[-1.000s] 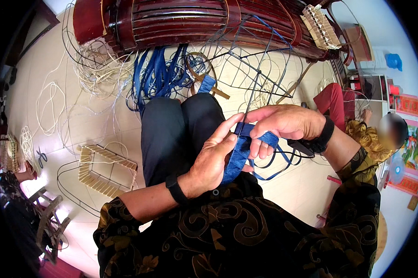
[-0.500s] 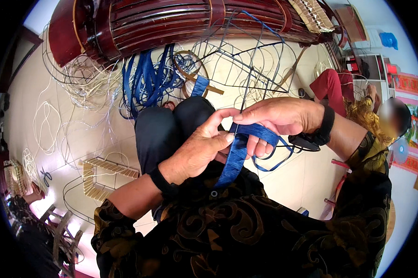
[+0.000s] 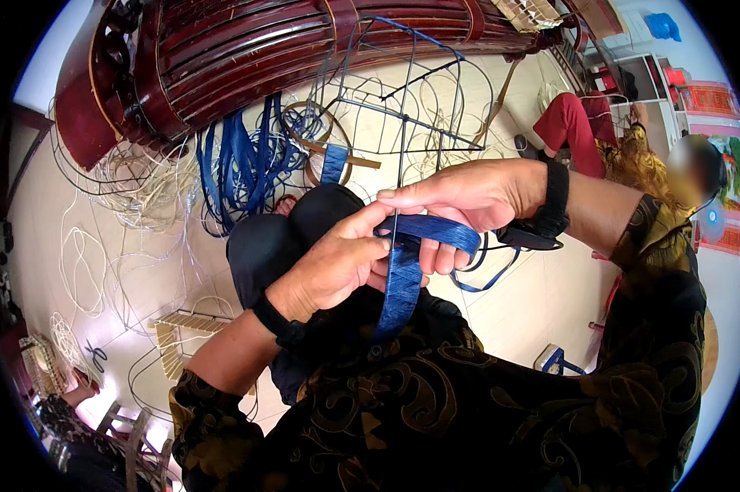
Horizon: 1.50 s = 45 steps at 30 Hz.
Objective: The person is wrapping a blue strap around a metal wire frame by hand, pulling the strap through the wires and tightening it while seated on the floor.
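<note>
A black wire frame (image 3: 400,148) stands out ahead of me, and one of its rods runs toward my body. Flat blue strip is wrapped tightly along the near end, forming a wrapped blue band (image 3: 400,287). My left hand (image 3: 329,266) is closed on the rod and band, thumb and fingers pinching where the wrapping ends. My right hand (image 3: 485,201) has its thumb reaching across the rod; its curled fingers hold the loose blue strip (image 3: 440,231), which loops over the rod. The strip's tail (image 3: 493,279) hangs below the right wrist. Some left fingertips are hidden behind the band.
Blue strips (image 3: 243,168) and tangled pale cords (image 3: 140,184) lie on the floor at left. A dark red slatted wooden bench (image 3: 247,61) spans the far side. A person (image 3: 632,160) sits at far right. Scissors (image 3: 96,357) and a partly wrapped frame (image 3: 169,344) lie at lower left.
My right hand has shifted left, its thumb now past the rod. The blue strip now crosses over the rod. The whole view has turned slightly.
</note>
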Available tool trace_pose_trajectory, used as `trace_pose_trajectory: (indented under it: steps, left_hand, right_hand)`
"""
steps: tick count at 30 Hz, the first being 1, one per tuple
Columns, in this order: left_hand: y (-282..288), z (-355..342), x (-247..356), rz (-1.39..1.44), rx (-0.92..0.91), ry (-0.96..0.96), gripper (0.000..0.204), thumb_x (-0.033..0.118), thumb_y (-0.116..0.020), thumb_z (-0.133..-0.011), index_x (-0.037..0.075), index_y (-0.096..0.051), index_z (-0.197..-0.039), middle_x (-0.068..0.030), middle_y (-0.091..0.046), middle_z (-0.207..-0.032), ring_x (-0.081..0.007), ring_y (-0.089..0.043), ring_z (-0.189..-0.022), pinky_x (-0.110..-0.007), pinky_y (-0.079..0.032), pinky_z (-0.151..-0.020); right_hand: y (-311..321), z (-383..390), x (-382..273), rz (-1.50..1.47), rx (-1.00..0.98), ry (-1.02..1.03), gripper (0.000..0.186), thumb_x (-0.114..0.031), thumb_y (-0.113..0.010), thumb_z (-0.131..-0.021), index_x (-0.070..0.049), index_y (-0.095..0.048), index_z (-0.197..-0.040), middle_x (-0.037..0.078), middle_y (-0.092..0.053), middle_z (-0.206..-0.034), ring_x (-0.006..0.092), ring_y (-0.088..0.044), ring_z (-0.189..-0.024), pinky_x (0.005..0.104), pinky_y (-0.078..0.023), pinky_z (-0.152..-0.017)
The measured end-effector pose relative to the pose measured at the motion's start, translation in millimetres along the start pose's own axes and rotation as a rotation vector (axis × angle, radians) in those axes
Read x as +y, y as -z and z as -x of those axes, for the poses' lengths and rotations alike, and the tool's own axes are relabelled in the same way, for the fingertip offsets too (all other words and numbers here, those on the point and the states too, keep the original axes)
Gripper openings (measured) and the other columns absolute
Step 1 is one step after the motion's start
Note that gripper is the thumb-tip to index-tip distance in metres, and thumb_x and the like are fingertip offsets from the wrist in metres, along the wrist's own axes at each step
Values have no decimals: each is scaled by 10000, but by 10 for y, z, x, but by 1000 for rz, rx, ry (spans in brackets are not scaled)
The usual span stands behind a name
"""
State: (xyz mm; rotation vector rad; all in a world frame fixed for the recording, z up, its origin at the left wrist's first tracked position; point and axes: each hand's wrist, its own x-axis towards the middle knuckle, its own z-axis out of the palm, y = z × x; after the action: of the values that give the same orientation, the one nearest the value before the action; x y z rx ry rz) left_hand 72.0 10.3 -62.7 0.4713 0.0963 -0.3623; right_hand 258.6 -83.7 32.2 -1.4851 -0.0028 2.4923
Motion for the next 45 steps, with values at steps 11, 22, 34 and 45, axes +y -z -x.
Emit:
trace_pose_trajectory:
  steps: [11, 22, 34, 45]
  left_hand:
    - [-245, -183, -406, -488, 712, -439, 181, 45, -399, -1016, 42, -524, -1147, -59, -603, -881, -103, -580, -782, -263, -503, -703]
    - [-452, -73, -438, -19, 784, -427, 208, 208, -372, -1060, 72, -458, -1192, -138, -656, -944, -226, -678, -689, -339, -608, -561]
    - [-287, 44, -432, -3, 1122, -492, 341, 109, -389, -999, 37, -392, -1332, -129, -593, -732, -192, -588, -537, -292, -462, -437]
    - [165, 583, 251, -189, 1279, -800, 203, 173, -478, -978, -5, -575, -978, -135, -633, -692, -242, -610, -506, -360, -520, -450]
  right_hand:
    - [-149, 49, -15, 144, 183, 111, 653, -639, -543, -914, -65, -592, -1222, 195, -703, -882, 231, -722, -734, 295, -577, -596]
    - [-730, -210, 983, 452, 1145, 1006, 248, -214, -699, -902, -3, -595, -825, 67, -620, -671, 122, -555, -558, 292, -439, -509]
    - [-749, -822, 974, -622, 210, 1102, 173, -53, -690, -874, 28, -664, -1024, 133, -707, -960, 206, -693, -843, 332, -585, -782]
    - [-811, -1015, 1035, -648, 16, 1178, 162, -133, -564, -988, -34, -517, -1107, 97, -614, -872, 163, -604, -757, 347, -547, -606]
